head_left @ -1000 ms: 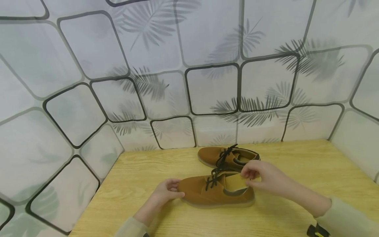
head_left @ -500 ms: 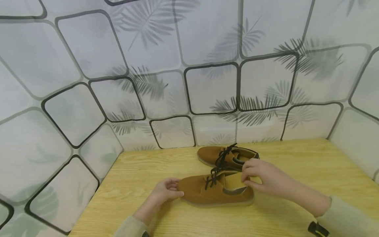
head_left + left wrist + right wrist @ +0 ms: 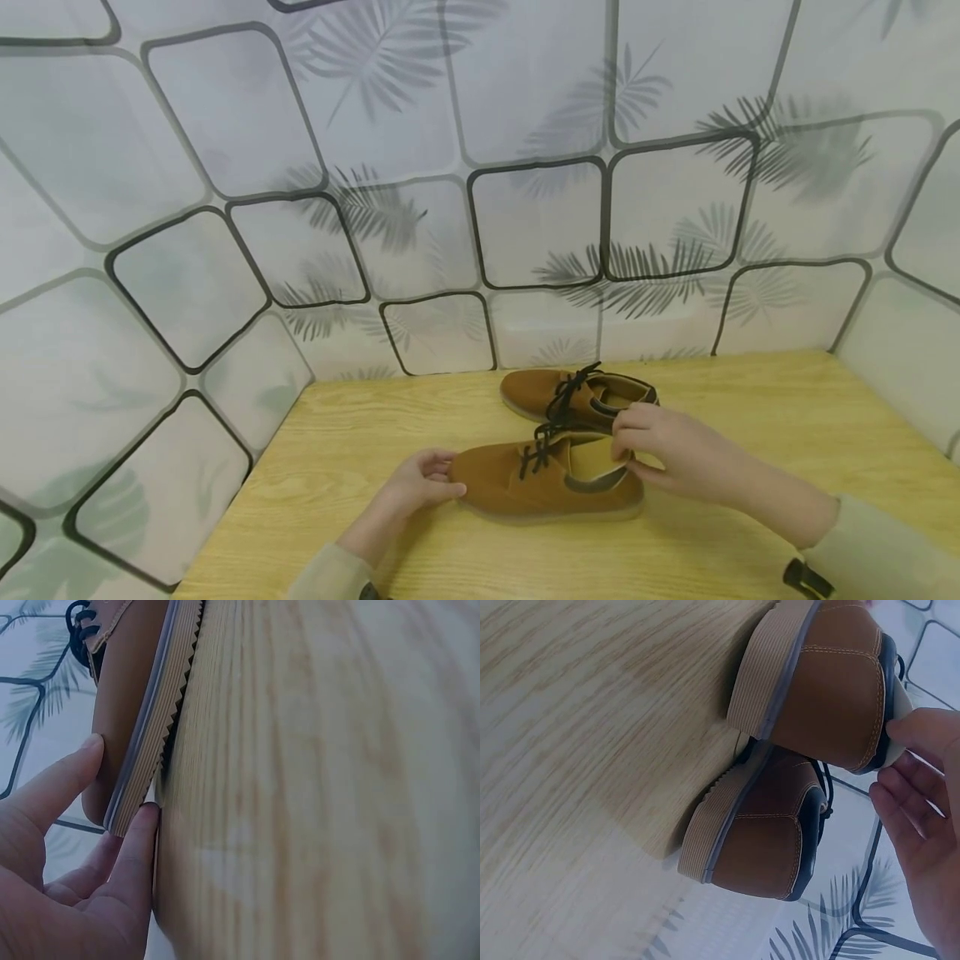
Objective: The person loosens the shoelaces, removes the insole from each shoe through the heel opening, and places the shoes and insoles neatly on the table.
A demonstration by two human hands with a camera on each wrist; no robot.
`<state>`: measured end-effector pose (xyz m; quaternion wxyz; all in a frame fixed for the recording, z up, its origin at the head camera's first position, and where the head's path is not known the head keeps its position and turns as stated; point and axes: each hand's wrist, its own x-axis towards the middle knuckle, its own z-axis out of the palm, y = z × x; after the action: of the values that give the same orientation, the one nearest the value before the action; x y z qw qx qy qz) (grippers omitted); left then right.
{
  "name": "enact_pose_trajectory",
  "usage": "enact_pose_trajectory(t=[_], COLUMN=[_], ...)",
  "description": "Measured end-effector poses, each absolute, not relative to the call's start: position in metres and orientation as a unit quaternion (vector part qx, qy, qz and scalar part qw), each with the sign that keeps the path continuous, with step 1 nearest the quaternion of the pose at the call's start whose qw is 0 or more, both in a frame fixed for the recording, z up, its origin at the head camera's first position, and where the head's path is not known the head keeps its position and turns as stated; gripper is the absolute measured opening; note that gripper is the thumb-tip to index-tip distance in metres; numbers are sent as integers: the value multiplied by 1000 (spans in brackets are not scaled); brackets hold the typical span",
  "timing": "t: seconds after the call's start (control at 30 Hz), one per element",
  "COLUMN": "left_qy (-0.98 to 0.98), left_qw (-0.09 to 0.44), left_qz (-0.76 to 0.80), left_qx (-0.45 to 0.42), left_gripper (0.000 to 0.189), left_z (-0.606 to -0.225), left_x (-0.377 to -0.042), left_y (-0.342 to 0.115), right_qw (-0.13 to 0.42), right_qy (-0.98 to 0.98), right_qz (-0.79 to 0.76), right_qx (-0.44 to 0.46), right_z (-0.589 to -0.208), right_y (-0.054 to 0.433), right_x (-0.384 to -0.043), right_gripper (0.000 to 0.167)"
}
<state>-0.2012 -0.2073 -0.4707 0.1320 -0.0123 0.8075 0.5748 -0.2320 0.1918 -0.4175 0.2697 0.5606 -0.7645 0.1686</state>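
A brown lace-up shoe point(image 3: 491, 483) lies on the table with its toe to the left. My left hand point(image 3: 420, 483) grips that toe; in the left wrist view the thumb presses the upper and a fingertip point(image 3: 144, 817) sits beneath the sole's edge. A pale yellow insole point(image 3: 591, 457) shows in the shoe's opening. My right hand point(image 3: 667, 450) pinches at the heel end. In the right wrist view the thumb lies on the dark collar, with the fingers behind the insole's pale edge point(image 3: 894, 752) that rises above it. The insole's front part is hidden inside the shoe.
The matching brown shoe point(image 3: 531, 392) stands just behind, toe also left, its black laces point(image 3: 572, 390) loosely tied. Both rest on a light wood-grain table point(image 3: 375, 417). Patterned cloth walls point(image 3: 540, 225) enclose the back and sides.
My right hand has shifted slightly, its thumb now against the heel collar and its fingers over the insole's rear edge. The left hand and both shoes have stayed in place.
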Motion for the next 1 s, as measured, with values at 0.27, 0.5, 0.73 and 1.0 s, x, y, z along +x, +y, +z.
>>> enact_pose_trajectory(t=[0.27,0.5,0.73,1.0], left_qy=[801,796,804,804], left_qw=[131,130,135,136], left_qz=[584,591,579,579], left_qx=[-18,-22,-17,-24], left_gripper=[64,64,65,62], left_z=[-472,-472,-471,-472], left_x=[-202,-203,-202,-203], left_y=[-206,-205,-207,-207], right_qw=[330,367,371,364], right_qy=[-723,-704,-697,-699], right_qz=[111,73,49,48], right_qx=[597,604,612,614], right_z=[-420,-420,-419,-418], right_y=[189,186,186,186], right_x=[-240,-239,-238,-239], right_gripper=[21,26,23,20])
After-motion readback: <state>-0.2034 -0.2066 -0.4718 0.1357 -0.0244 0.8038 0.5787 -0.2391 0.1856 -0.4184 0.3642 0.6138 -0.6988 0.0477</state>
